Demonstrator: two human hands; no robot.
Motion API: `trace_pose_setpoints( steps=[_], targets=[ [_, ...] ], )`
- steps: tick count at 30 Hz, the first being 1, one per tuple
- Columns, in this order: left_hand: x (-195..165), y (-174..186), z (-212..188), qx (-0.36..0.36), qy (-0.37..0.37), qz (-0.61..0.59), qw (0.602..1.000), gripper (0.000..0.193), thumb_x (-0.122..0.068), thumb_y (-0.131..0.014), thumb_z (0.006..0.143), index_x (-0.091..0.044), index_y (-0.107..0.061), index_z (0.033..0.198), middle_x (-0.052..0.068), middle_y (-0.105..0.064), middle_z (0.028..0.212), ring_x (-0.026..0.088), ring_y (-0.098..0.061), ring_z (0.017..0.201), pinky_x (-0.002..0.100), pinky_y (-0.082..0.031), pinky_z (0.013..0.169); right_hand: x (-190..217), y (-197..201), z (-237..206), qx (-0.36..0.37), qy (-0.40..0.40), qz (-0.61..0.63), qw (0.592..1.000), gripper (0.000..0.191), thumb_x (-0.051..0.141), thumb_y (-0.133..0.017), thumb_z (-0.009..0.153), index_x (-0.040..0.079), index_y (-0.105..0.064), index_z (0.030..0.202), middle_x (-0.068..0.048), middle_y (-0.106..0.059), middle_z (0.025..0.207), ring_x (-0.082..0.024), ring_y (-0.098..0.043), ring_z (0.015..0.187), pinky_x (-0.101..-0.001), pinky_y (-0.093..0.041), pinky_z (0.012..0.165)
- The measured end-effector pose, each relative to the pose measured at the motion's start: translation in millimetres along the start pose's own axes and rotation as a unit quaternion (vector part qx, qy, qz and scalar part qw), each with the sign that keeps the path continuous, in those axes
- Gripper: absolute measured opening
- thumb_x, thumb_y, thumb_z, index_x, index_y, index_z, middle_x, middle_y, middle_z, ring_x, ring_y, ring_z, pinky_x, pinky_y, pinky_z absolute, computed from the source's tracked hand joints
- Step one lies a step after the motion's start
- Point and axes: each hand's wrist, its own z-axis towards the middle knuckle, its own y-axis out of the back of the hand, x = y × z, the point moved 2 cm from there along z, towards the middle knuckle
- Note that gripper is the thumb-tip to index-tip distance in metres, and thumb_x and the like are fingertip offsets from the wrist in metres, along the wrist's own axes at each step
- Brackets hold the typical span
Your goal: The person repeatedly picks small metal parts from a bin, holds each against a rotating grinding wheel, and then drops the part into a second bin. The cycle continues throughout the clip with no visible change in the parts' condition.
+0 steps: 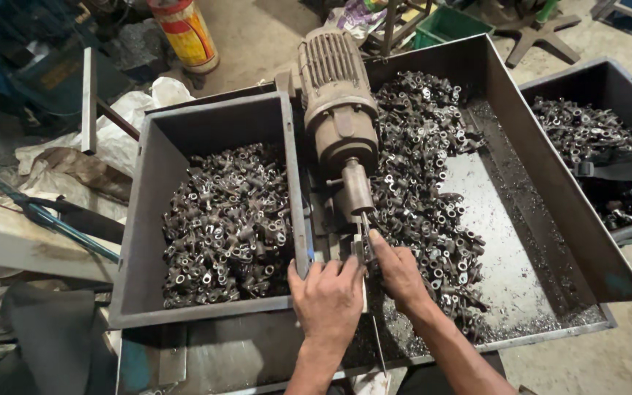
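Observation:
A rusty brown electric motor (334, 99) lies between two bins, its spindle (358, 192) pointing toward me. My left hand (327, 300) rests just below the spindle tip, fingers curled over a small metal part that is mostly hidden. My right hand (398, 269) sits beside it, index finger reaching to the small dark part (360, 247) at the spindle tip. Both hands pinch around that spot. To the right lies a heap of small dark metal fittings (422, 168) in a wide metal tray (550, 183).
A grey metal bin (151, 219) on the left holds several similar fittings (228, 219). Another bin (608, 88) of fittings stands at the far right. A red and yellow cylinder (184, 33) and a green crate (448, 25) stand on the floor behind.

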Motion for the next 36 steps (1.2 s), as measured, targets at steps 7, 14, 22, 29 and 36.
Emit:
trace_pose_setpoints(
  steps=[7,14,22,29,36],
  targets=[
    [5,2,-4,0.026,-0.030,-0.005,0.999,0.027,-0.026,-0.071,0.088,-0.022,-0.076,0.113,0.002,-0.070,0.080,0.025,-0.066,0.086,0.067,-0.038,0.103,0,-2,4,0.012,0.000,0.005,1.000,0.056,0.055,-0.054,0.100,0.008,-0.074,0.077,0.004,-0.055,0.058,-0.007,-0.042,0.046,-0.0263,-0.028,0.043],
    [4,2,-1,0.057,-0.036,0.004,0.998,0.033,-0.033,-0.069,0.088,-0.019,-0.075,0.117,0.004,-0.071,0.079,0.027,-0.067,0.087,0.070,-0.036,0.102,-2,-6,7,0.022,-0.010,0.044,0.999,0.053,0.055,-0.052,0.095,0.009,-0.078,0.087,0.003,-0.065,0.064,-0.007,-0.052,0.050,-0.0252,-0.038,0.047],
    [5,1,4,0.081,-0.032,0.010,0.996,0.033,-0.033,-0.069,0.089,-0.018,-0.075,0.118,0.004,-0.072,0.078,0.027,-0.068,0.088,0.071,-0.036,0.102,-3,-5,8,0.021,-0.001,0.036,0.999,0.055,0.060,-0.054,0.097,0.010,-0.074,0.089,0.005,-0.057,0.062,-0.007,-0.046,0.049,-0.0256,-0.031,0.044],
    [10,1,4,0.069,-0.049,0.003,0.996,0.032,-0.033,-0.072,0.086,-0.020,-0.076,0.115,0.001,-0.072,0.077,0.025,-0.068,0.087,0.068,-0.037,0.100,3,-6,4,0.013,-0.043,0.016,0.999,0.055,0.060,-0.054,0.095,0.011,-0.078,0.090,0.004,-0.064,0.068,-0.007,-0.052,0.054,-0.0257,-0.036,0.048],
    [10,4,2,0.150,-0.048,-0.011,0.987,0.019,-0.037,-0.075,0.083,-0.022,-0.079,0.094,-0.004,-0.074,0.076,0.020,-0.068,0.084,0.069,-0.034,0.107,-12,12,-24,0.049,-0.053,-0.067,0.995,0.065,0.063,-0.046,0.100,0.007,-0.075,0.086,0.000,-0.062,0.069,-0.009,-0.049,0.058,-0.0259,-0.035,0.051]
  ],
)
